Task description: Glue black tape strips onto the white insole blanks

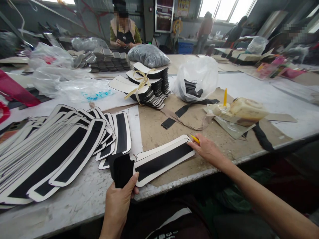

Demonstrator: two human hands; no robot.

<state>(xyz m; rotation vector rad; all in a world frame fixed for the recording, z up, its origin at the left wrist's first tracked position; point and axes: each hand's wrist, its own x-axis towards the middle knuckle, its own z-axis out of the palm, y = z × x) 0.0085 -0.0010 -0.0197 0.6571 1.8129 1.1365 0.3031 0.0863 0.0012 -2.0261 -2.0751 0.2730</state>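
Head view: left hand [117,202] grips one black strip [121,170]; right hand [206,151] pinches one yellow brush [195,139].

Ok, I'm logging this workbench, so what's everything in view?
cream-edged flat pieces with black strips: many, fanned out, table left
cream piece with black strip: one, front centre
tied bundle of cream and black pieces: one, mid-table
white plastic bag: one, centre right
yellowish glue-caked container: one, right
grey worktable: one
seated person: one, far side
left hand: holds black strips
right hand: holds yellow stick, at piece's end
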